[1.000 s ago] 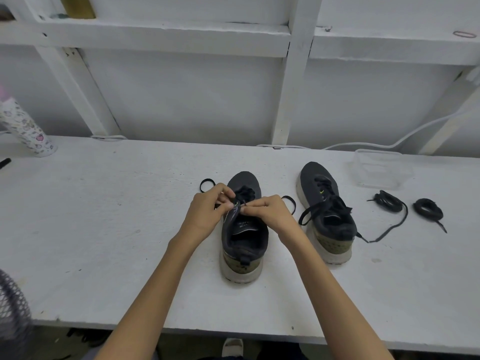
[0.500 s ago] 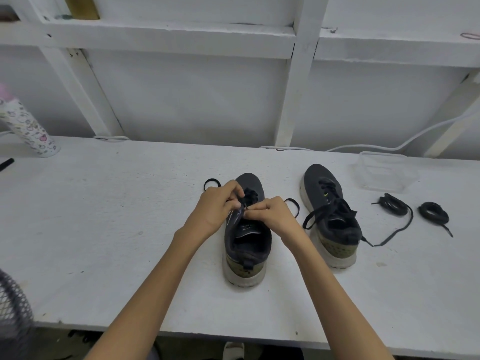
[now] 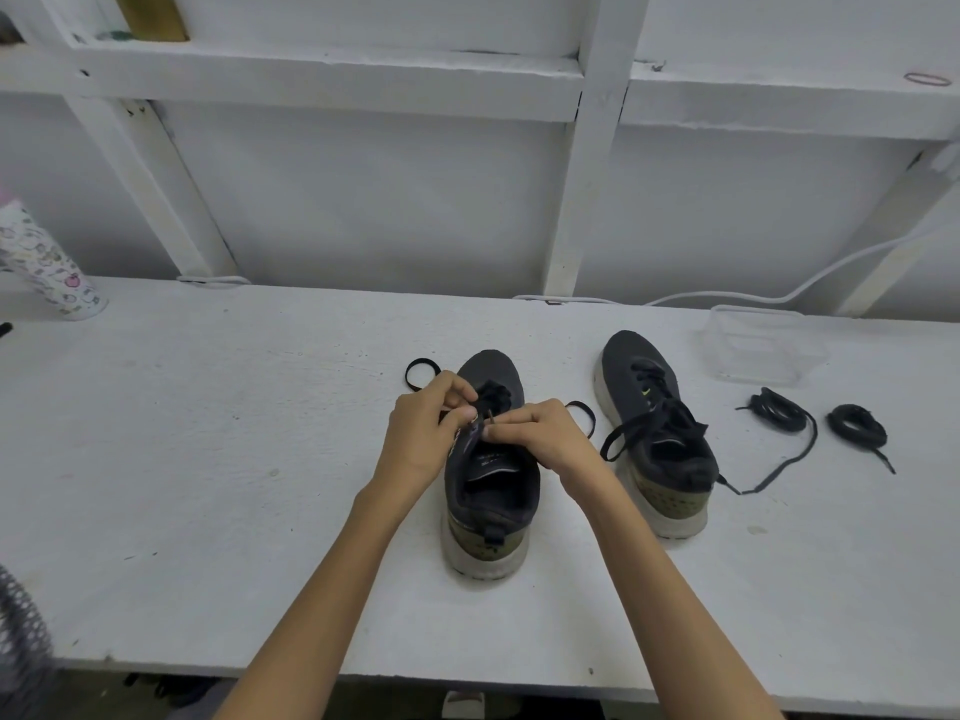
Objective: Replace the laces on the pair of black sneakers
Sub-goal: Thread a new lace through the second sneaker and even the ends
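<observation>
Two black sneakers with white soles stand on the white table [image 3: 208, 459], heels toward me. Over the left sneaker [image 3: 491, 491] both hands meet at the top eyelets. My left hand [image 3: 423, 433] holds the sneaker's left eyelet edge. My right hand [image 3: 545, 433] pinches the tip of its black lace [image 3: 496, 400] there. Loops of that lace lie on the table at both sides of the shoe. The right sneaker [image 3: 657, 439] stands apart, its lace loosely threaded and trailing. Two coiled black laces [image 3: 779, 410] [image 3: 857, 433] lie right of it.
A clear plastic container [image 3: 763, 350] sits behind the coiled laces. A patterned bottle [image 3: 44, 262] stands at the far left against the wall. A white cable [image 3: 779, 296] runs along the back edge. A mesh object [image 3: 21, 641] shows at the lower left corner.
Both hands stay together at the left sneaker's top eyelets, with small finger movements on the lace. The view has shifted slightly; nothing else has moved.
</observation>
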Available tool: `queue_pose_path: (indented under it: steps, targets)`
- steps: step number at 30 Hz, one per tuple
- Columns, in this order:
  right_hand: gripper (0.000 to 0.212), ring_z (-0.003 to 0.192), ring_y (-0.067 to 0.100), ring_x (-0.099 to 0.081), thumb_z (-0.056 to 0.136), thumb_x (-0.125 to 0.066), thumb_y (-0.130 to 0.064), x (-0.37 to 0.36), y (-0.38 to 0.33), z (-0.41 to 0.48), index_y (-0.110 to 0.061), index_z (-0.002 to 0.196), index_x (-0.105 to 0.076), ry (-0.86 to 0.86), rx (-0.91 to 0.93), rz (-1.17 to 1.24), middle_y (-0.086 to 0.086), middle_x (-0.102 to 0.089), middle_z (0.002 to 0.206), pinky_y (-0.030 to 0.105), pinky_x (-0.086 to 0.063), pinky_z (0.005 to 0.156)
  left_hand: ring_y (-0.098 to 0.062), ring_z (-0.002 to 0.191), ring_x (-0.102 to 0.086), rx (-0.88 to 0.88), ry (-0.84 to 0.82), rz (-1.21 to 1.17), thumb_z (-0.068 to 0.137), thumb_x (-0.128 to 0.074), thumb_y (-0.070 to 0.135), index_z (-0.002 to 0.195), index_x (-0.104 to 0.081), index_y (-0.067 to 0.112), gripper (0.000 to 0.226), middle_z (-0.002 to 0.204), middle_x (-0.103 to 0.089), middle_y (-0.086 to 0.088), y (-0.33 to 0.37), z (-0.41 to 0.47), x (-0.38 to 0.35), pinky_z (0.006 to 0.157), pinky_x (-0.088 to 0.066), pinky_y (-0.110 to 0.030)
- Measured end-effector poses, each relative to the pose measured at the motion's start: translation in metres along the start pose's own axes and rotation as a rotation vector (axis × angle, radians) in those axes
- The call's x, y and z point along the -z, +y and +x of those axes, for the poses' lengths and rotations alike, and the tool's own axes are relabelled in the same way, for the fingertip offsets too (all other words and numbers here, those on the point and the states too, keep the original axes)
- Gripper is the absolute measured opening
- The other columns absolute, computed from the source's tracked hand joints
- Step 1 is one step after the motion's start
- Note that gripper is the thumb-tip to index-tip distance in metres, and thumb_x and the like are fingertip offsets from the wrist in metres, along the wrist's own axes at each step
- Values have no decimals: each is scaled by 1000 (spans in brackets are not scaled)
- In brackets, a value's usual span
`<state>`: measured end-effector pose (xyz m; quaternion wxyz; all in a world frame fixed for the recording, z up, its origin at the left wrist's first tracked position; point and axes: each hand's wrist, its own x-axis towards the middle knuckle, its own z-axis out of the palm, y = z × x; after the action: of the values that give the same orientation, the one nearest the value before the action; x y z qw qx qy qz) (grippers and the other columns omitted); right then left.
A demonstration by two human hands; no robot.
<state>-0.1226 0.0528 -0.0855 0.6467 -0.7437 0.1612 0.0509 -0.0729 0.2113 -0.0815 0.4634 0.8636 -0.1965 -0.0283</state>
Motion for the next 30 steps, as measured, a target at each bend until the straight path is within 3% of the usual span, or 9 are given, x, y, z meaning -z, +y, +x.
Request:
queue_pose_path:
  steps: [8,13,21,30]
  targets:
    - [10,68,4,-70,80,-77,-6,0,-3,-1,-7,89,-79,-2,-23,17,2,-75,77,14,-52,66,0,82,-62,7,40,-49,90,-65,10,90,-62,23,13,86,-67,7,-5,-1,-5,70,-45,-4]
    - [7,67,4,-70,81,-76,-4,0,-3,-4,-8,86,-78,-9,-25,56,0,-75,74,12,-51,63,0,83,-65,58,103,-174,87,-69,9,85,-61,26,19,86,-68,13,-9,-6,-10,75,-48,-9]
    - [9,71,5,-70,80,-75,-4,1,-3,-5,-6,88,-78,-8,-25,81,2,-75,79,13,-52,66,-1,78,-68,134,85,-329,84,-71,1,97,-65,19,23,85,-73,-1,-14,-13,-6,69,-51,-11]
    - [6,70,1,-68,81,-75,-9,-2,-2,-5,-12,85,-79,12,17,-20,-3,-74,75,17,-54,72,-2,77,-68,-31,-7,15,81,-74,8,111,-62,25,36,81,-71,9,-1,-4,9,75,-51,-11]
